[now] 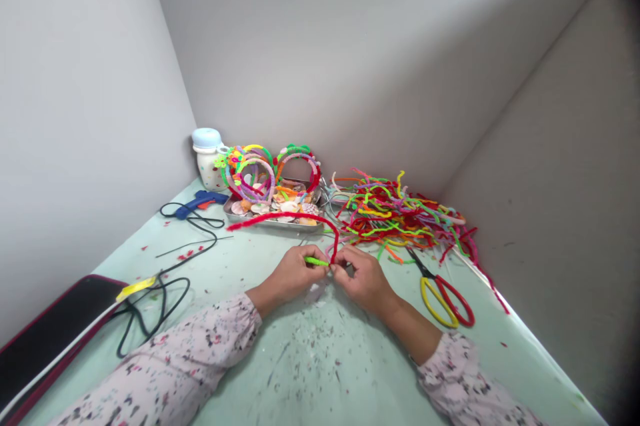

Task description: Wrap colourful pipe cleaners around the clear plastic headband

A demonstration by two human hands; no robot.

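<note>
Sleeves, two, floral print, at the near edge of the surface (350,373); pale green top, speckled with small trimmings.

Left hand (293,274): fingers pinched on a short green pipe cleaner (317,261), long axis roughly level, tip pointing right toward the other hand.

Right hand (365,277): fingers pinched on the lower end of a red pipe cleaner (295,217). This one rises from the fingertips, bends over and runs left, its free end pointing toward the left edge. Both hands meet at mid-surface, fingertips touching or nearly so.

Scissors (443,293), yellow and red handles, just right of the right hand, blades pointing toward the far edge.

Heap of loose pipe cleaners (400,216), mixed colours, far right, against the wall.

Metal tray (273,221), far centre, holding shells, with wrapped headbands (265,169) standing in it.

White jar (209,159), pale blue lid, far left corner.

Blue glue gun (200,201), left of tray, black cord (150,306) looping toward the near left.

Dark case (45,339), red rim, near left corner.

Open room: bare strip between hands and near edge; walls close on three sides. No readable writing.
</note>
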